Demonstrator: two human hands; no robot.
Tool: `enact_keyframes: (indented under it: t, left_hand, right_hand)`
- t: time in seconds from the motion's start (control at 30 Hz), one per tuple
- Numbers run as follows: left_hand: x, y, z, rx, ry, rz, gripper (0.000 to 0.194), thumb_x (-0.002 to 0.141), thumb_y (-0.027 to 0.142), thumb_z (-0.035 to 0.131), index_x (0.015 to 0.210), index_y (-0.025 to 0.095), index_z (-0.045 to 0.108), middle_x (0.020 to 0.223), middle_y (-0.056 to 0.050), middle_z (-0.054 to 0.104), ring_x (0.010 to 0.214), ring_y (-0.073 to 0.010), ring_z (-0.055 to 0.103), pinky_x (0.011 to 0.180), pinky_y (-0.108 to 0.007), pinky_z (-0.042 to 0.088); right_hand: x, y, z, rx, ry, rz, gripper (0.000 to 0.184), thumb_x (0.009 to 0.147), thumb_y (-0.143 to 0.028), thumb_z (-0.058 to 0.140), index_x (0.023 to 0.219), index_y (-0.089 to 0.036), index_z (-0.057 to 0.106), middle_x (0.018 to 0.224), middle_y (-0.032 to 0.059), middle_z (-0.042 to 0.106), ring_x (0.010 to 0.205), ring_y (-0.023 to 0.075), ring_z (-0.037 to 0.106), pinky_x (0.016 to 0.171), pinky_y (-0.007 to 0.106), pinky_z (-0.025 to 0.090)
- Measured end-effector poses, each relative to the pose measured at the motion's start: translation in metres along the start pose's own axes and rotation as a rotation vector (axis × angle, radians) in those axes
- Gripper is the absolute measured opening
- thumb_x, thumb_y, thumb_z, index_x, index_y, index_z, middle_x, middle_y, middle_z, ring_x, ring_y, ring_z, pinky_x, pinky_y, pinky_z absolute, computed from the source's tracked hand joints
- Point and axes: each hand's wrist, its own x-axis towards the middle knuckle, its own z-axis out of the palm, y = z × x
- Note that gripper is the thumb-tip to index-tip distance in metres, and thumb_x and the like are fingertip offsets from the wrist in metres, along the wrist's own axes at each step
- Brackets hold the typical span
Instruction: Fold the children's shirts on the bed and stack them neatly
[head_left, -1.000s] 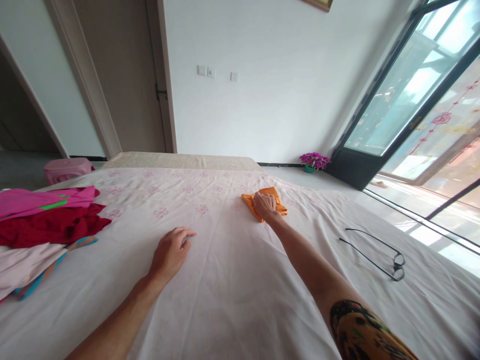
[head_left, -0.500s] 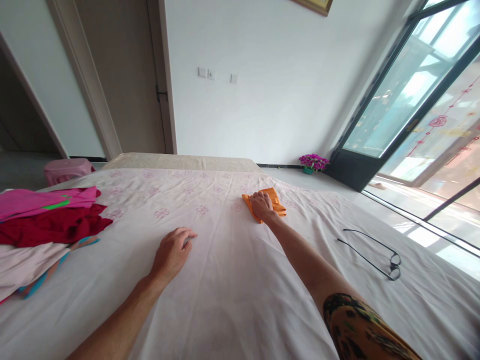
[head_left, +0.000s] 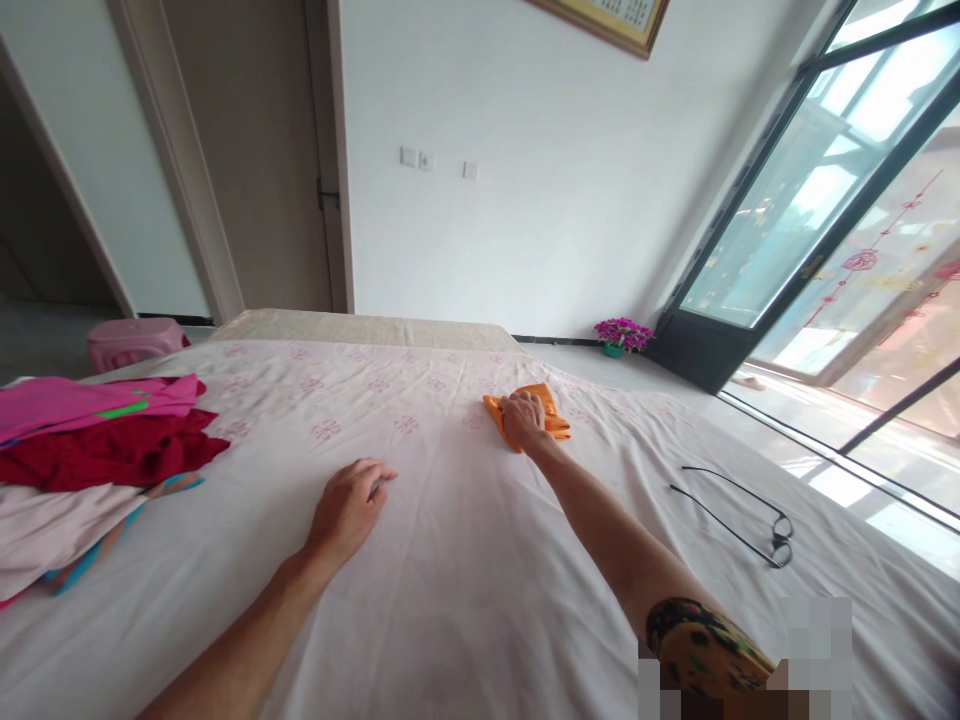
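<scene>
My right hand (head_left: 523, 418) reaches far across the bed and rests on top of a small folded orange cloth (head_left: 550, 415), its fingers curled over it. My left hand (head_left: 346, 507) lies palm down on the pale pink sheet (head_left: 450, 560) nearer to me, fingers loosely bent and holding nothing. The sheet carries a faint pink flower print and covers the whole bed.
A pile of clothes, pink (head_left: 90, 400), dark red (head_left: 112, 450) and pale with blue trim, sits at the bed's left edge. A thin black wire hanger (head_left: 739, 515) lies on the right. Beyond are a pink stool (head_left: 131, 340), a door, a flower pot (head_left: 621, 335) and glass doors.
The hands and the cloth stay almost where they were. The view has tilted up a little, showing more of the picture frame on the wall.
</scene>
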Motion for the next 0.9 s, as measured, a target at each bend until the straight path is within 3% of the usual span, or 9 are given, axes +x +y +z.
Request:
enact_keyframes:
  t: [0.13, 0.27, 0.43, 0.53, 0.63, 0.7, 0.77, 0.9]
  left_hand:
    - [0.000, 0.001, -0.001, -0.014, 0.015, 0.001, 0.032, 0.081, 0.012, 0.045, 0.098, 0.022, 0.071, 0.113, -0.005, 0.069, 0.110, -0.0195, 0.062, 0.102, -0.035, 0.044]
    - [0.000, 0.003, -0.002, -0.027, 0.021, 0.004, 0.032, 0.080, 0.012, 0.046, 0.097, 0.022, 0.071, 0.112, -0.005, 0.070, 0.108, -0.0201, 0.062, 0.101, -0.035, 0.044]
    - [0.000, 0.003, -0.001, -0.009, 0.005, 0.002, 0.032, 0.082, 0.011, 0.045, 0.099, 0.021, 0.071, 0.114, -0.005, 0.069, 0.111, -0.0196, 0.061, 0.102, -0.035, 0.043]
    - [-0.001, 0.003, -0.002, -0.002, 0.001, -0.001, 0.032, 0.081, 0.010, 0.045, 0.099, 0.021, 0.070, 0.114, -0.005, 0.069, 0.112, -0.0194, 0.061, 0.103, -0.035, 0.043]
    - [0.000, 0.005, -0.003, -0.001, 0.003, -0.004, 0.032, 0.082, 0.010, 0.046, 0.098, 0.020, 0.071, 0.113, -0.006, 0.069, 0.111, -0.0195, 0.061, 0.103, -0.035, 0.043]
    - [0.000, 0.006, -0.004, -0.004, 0.002, -0.008, 0.031, 0.082, 0.010, 0.046, 0.098, 0.020, 0.071, 0.113, -0.006, 0.070, 0.111, -0.0197, 0.061, 0.103, -0.035, 0.043]
    - [0.000, 0.008, -0.005, -0.010, 0.000, -0.009, 0.031, 0.082, 0.010, 0.046, 0.098, 0.020, 0.070, 0.112, -0.006, 0.070, 0.110, -0.0195, 0.062, 0.102, -0.035, 0.044]
    - [-0.004, 0.011, -0.005, -0.011, -0.002, 0.023, 0.036, 0.085, 0.010, 0.042, 0.106, 0.020, 0.069, 0.113, -0.005, 0.071, 0.109, -0.0185, 0.063, 0.101, -0.034, 0.045]
  right_hand:
    - [0.000, 0.003, -0.002, 0.043, 0.054, 0.092, 0.031, 0.092, -0.029, 0.050, 0.119, -0.023, 0.064, 0.124, 0.0096, 0.059, 0.118, 0.0276, 0.041, 0.098, 0.040, 0.025]
    - [-0.004, 0.004, 0.002, 0.020, 0.129, 0.195, 0.049, 0.085, -0.037, 0.061, 0.131, -0.021, 0.052, 0.138, 0.0125, 0.047, 0.131, 0.0308, 0.029, 0.108, 0.046, 0.015]
    - [-0.004, 0.002, 0.002, 0.076, 0.151, 0.258, 0.049, 0.090, -0.043, 0.053, 0.133, -0.021, 0.049, 0.137, 0.0132, 0.049, 0.131, 0.0302, 0.035, 0.111, 0.047, 0.014]
    - [0.000, 0.007, -0.003, 0.105, 0.187, 0.356, 0.061, 0.092, -0.051, 0.047, 0.144, -0.020, 0.038, 0.152, 0.0151, 0.034, 0.143, 0.0316, 0.020, 0.112, 0.048, 0.015]
    - [0.005, 0.020, -0.008, 0.157, 0.122, 0.486, 0.081, 0.086, -0.059, 0.053, 0.150, -0.016, 0.029, 0.159, 0.0196, 0.018, 0.146, 0.0368, 0.010, 0.112, 0.053, 0.016]
    - [0.007, 0.032, -0.010, 0.237, 0.066, 0.559, 0.088, 0.082, -0.060, 0.058, 0.151, -0.014, 0.027, 0.158, 0.0243, 0.019, 0.145, 0.0408, 0.015, 0.109, 0.057, 0.019]
    - [0.007, 0.043, -0.012, 0.326, 0.022, 0.607, 0.089, 0.078, -0.058, 0.063, 0.147, -0.011, 0.033, 0.150, 0.0300, 0.031, 0.138, 0.0444, 0.030, 0.104, 0.059, 0.026]
    - [0.005, 0.059, -0.015, 0.423, -0.027, 0.595, 0.069, 0.068, -0.050, 0.072, 0.121, -0.008, 0.058, 0.117, 0.0290, 0.062, 0.108, 0.0421, 0.059, 0.087, 0.052, 0.043]
